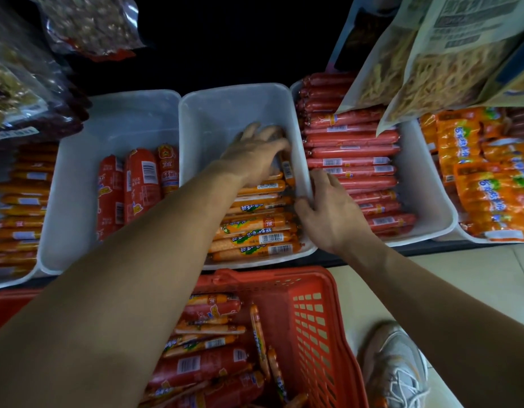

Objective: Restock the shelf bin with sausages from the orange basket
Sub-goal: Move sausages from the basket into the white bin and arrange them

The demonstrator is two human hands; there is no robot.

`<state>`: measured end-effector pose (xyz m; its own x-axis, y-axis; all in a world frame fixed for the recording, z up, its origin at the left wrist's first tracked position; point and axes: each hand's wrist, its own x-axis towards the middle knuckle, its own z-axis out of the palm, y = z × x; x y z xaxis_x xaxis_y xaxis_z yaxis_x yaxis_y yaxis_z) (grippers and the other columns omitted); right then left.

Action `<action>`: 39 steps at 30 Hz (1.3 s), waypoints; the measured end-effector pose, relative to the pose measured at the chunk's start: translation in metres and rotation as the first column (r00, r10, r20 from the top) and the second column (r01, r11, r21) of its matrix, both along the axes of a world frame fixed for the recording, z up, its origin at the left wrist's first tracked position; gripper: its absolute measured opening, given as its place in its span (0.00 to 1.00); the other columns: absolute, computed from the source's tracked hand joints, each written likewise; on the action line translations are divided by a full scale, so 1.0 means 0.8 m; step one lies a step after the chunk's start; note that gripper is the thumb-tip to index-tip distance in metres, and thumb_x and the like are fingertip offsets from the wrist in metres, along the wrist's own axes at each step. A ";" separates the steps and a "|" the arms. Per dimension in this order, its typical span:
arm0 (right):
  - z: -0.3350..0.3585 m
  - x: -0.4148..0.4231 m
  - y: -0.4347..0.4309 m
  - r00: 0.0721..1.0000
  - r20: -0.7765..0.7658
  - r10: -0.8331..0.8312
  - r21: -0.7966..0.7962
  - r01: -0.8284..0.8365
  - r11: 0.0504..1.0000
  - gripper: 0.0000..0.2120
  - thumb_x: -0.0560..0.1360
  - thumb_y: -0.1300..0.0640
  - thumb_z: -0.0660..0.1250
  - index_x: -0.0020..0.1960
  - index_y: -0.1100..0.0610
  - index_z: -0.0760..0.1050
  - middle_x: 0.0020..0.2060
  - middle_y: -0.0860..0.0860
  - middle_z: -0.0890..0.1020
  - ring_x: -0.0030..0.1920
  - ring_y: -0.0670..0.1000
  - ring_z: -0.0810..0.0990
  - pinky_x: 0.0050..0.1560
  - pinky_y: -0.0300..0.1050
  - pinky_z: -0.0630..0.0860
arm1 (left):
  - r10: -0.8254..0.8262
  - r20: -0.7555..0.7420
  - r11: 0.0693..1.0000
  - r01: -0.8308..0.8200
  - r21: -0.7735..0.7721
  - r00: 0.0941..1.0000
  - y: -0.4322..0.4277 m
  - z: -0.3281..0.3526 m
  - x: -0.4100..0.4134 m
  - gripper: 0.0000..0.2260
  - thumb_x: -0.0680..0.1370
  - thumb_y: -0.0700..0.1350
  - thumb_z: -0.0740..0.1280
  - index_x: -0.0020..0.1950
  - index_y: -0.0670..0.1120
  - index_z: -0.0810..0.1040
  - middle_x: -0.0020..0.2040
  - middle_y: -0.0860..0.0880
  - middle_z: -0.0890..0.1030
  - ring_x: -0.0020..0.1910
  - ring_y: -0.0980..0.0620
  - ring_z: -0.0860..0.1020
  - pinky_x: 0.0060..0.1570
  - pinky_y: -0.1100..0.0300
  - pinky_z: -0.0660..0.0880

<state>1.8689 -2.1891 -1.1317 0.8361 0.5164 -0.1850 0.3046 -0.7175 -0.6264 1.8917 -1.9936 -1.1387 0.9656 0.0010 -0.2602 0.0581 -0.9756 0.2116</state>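
The middle white shelf bin holds a stack of orange corn sausages in its near half; its far half is bare. My left hand reaches into the bin and is closed on an orange sausage standing along the right wall. My right hand grips the bin's right rim, fingers curled over it. The orange basket sits on the floor below, with mixed red and orange sausages inside.
A white bin on the left holds fat red sausages. A bin on the right is full of long red sausages. Orange multipacks lie far right. Hanging snack bags overhang the right bins. A sneaker stands beside the basket.
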 end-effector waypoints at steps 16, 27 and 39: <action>0.003 -0.001 0.003 0.999 -0.030 -0.014 -0.018 0.013 1.000 0.19 0.78 0.50 0.63 0.65 0.55 0.66 0.59 0.54 0.74 0.54 0.58 0.76 0.52 0.55 0.75 | 0.080 -0.336 0.975 -0.143 -0.168 0.939 0.030 -0.003 -0.075 0.47 0.66 0.79 0.57 0.80 0.61 0.50 0.81 0.54 0.52 0.79 0.47 0.53 0.75 0.45 0.57; 0.000 0.002 0.004 0.999 -0.043 -0.011 -0.054 0.009 0.998 0.18 0.78 0.48 0.62 0.63 0.54 0.65 0.54 0.52 0.72 0.51 0.58 0.75 0.50 0.54 0.73 | 0.071 -0.145 0.995 -0.081 -0.065 0.987 0.031 0.008 -0.062 0.45 0.66 0.72 0.70 0.78 0.59 0.59 0.79 0.51 0.62 0.76 0.45 0.62 0.72 0.48 0.62; -0.001 0.002 0.003 1.000 -0.030 0.002 -0.047 -0.003 0.999 0.15 0.77 0.49 0.60 0.60 0.54 0.65 0.54 0.52 0.73 0.48 0.56 0.75 0.47 0.53 0.73 | -0.033 -0.141 0.983 0.057 0.172 0.989 0.033 -0.004 -0.061 0.48 0.71 0.74 0.61 0.81 0.56 0.40 0.82 0.51 0.40 0.80 0.46 0.41 0.76 0.41 0.45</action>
